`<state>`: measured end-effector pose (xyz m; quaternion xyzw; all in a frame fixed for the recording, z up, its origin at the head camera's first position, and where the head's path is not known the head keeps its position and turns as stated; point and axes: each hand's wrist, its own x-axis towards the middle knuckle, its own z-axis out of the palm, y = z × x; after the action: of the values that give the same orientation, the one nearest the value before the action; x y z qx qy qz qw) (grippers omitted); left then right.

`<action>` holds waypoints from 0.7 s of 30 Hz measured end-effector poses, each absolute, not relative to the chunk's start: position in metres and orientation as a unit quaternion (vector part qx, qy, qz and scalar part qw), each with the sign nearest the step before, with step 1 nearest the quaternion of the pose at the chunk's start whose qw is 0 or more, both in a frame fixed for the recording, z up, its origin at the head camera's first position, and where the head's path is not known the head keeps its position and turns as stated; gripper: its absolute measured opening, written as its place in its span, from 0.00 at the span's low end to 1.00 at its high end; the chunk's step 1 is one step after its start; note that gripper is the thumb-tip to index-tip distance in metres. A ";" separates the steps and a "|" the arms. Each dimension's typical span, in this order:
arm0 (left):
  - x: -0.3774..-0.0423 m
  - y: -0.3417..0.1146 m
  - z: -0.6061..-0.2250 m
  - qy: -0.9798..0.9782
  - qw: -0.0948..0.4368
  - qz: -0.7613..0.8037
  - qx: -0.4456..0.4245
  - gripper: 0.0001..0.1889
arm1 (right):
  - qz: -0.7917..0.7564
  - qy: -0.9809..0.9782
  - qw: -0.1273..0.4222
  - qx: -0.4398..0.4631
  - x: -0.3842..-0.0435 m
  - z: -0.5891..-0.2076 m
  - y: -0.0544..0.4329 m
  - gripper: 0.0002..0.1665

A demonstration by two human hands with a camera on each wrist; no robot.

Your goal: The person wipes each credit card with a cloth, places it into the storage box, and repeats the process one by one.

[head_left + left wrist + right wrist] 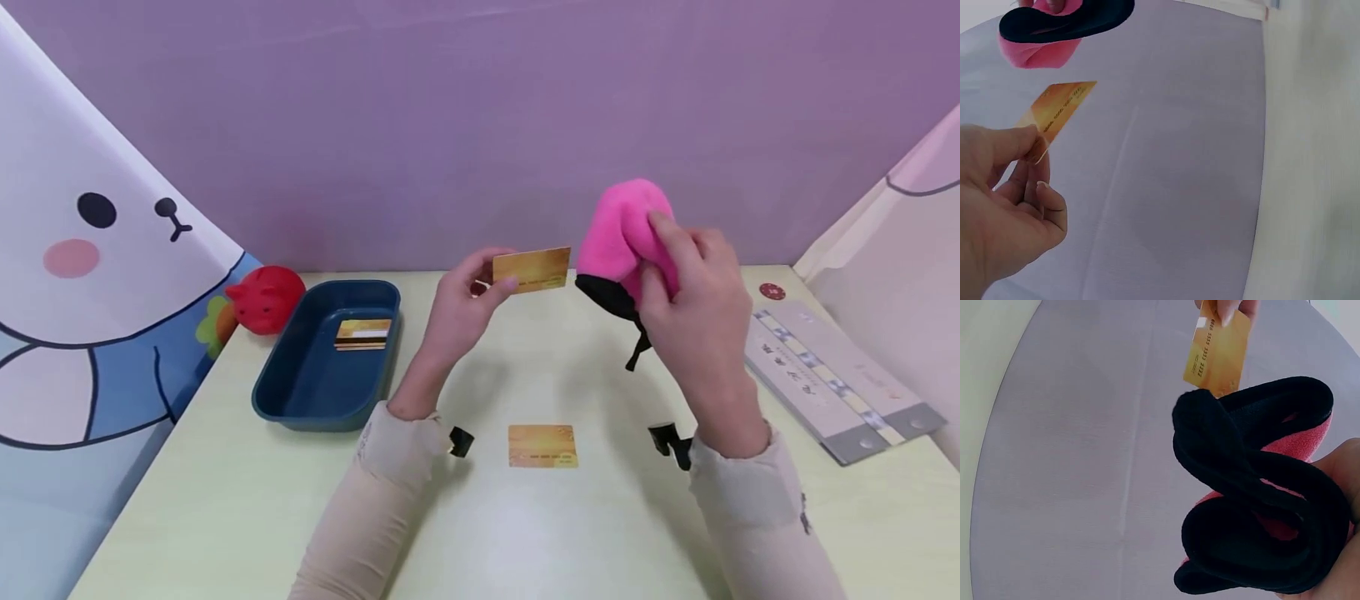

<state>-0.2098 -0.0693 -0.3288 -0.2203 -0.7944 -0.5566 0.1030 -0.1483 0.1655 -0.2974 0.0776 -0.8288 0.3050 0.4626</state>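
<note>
My left hand (459,312) pinches a gold bank card (542,268) between thumb and fingers above the table. The left wrist view shows the card (1063,111) tilted, its raised digits visible. In my right hand (703,312) is a soft pink cloth piece with black trim (626,229), bunched between thumb and fingers; a thin black strip dangles below it. Seen from the right wrist, its black edging (1260,487) lies in folds, and the card is close to it. A second gold card (543,447) lies on the table between my forearms.
To the left stands a dark blue tray (326,421) holding gold cards (363,334). A red piggy bank (266,300) sits behind its left side. At the right are a grey flat box or folder (840,379) and a red chip (772,292). A purple curtain backs the table.
</note>
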 end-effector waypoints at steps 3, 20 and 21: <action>-0.212 -0.070 -0.331 -0.782 0.091 -0.574 -0.226 0.21 | 0.302 -0.824 0.472 0.084 -0.146 -0.296 0.164 0.23; -0.202 -0.048 -0.339 -0.704 0.134 -0.664 -0.215 0.18 | 0.277 -0.794 0.502 0.200 -0.132 -0.296 0.129 0.20; -0.199 -0.047 -0.340 -0.701 0.142 -0.664 -0.218 0.19 | 0.269 -0.794 0.501 0.215 -0.135 -0.300 0.125 0.20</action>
<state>-0.1993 -0.0469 -0.3395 -0.2177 -0.7009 -0.6643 0.1416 -0.1345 0.1245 -0.2998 0.2151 -0.7942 0.2690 0.5006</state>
